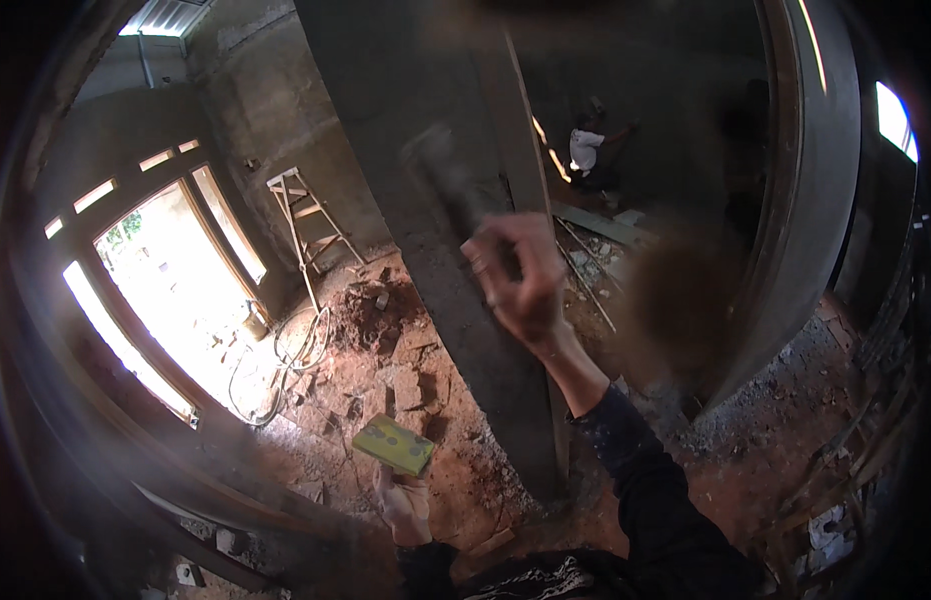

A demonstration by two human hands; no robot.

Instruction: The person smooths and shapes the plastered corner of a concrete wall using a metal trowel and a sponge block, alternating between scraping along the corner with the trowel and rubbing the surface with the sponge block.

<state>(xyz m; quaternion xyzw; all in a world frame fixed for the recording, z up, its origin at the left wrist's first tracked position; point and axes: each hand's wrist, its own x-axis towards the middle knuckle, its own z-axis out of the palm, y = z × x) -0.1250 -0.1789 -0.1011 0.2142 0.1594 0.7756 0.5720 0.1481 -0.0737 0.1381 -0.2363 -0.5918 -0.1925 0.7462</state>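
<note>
My right hand (515, 265) is raised against the dark grey plastered pillar (375, 100), fingers curled round a hand tool (435, 160) that is smeared by motion, so its exact kind is unclear; its pale upper end lies over the plaster. Low down, left of the pillar's foot, my left hand (405, 500) grips a flat yellow rectangular block (392, 444) with darker patches on its face.
A wooden stepladder (310, 210) leans by the back wall, near a bright doorway (160, 270). Rubble (405, 390) and a looped hose (285, 355) lie on the dirt floor. Beyond the pillar, a co-worker (585, 150) crouches near boards (595, 225). A curved-looking wall edge (795, 250) rises at right.
</note>
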